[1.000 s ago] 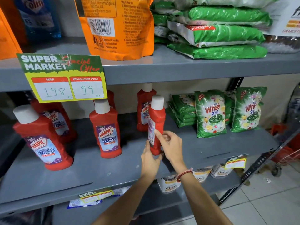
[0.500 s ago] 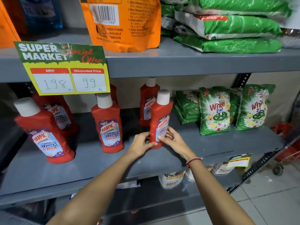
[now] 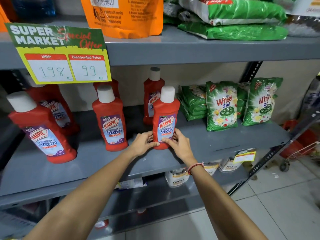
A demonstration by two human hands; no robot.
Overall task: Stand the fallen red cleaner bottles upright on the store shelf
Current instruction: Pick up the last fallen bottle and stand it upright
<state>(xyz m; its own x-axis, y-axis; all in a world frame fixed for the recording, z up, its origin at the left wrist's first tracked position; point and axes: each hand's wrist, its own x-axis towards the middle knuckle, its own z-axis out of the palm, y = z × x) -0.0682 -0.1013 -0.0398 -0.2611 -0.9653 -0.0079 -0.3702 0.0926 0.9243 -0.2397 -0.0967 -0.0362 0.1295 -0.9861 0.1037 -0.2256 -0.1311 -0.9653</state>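
Observation:
A red Harpic cleaner bottle with a white cap stands upright on the grey middle shelf, label facing me. My left hand grips its base from the left and my right hand grips it from the right. Behind it stands another red bottle. Further left, a bottle stands upright, a large one stands near the front left, and another is behind that. All visible bottles are upright.
Green Wheel detergent packs fill the shelf's right side. A price sign hangs from the upper shelf, which holds an orange pouch and green bags. White packets lie on the lower shelf. A red trolley stands at right.
The bottle between my hands has been turned so its label faces front and set down on the shelf. Both hands slid down to its base.

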